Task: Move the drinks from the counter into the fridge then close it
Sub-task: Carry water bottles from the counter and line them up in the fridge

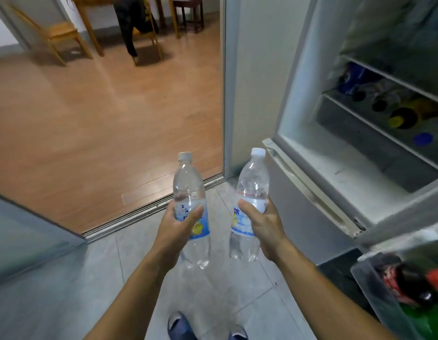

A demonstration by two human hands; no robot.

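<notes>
left grip: left hand [175,230] curled round the label of the left bottle [192,212], thumb across the front, clamped on it
right grip: right hand [264,227] wrapped round the label of the right bottle [249,207], thumb on the front, clamped on it
left bottle: clear plastic, white cap, blue and yellow label, near upright, lower centre of frame, held in the air over the grey tile floor [53,298]
right bottle: same kind, white cap, tilted a bit to the right at the top, just right of the left bottle, not touching it
bottles vs fridge: both held left of the open fridge [308,99], near its lower front edge, not inside
fridge: right side of frame, top compartment open, white inner walls, blurred
fridge shelf [384,133]: glass, holds several drinks lying on their sides, caps facing out; a yellow cap [395,121] and a blue cap [423,139] show
fridge door [397,229]: swung open at lower right of frame, door bin [367,288] holds a dark bottle [409,285] with red label, plus something green, blurred
wood floor [102,119]: upper left half of frame, past a sliding-door track [149,204]
far room: wooden table [90,11] and wooden chair [58,35] at top left, dark clothing [132,23] hanging over another chair
feet: slippers [179,325] at bottom centre on the tile
</notes>
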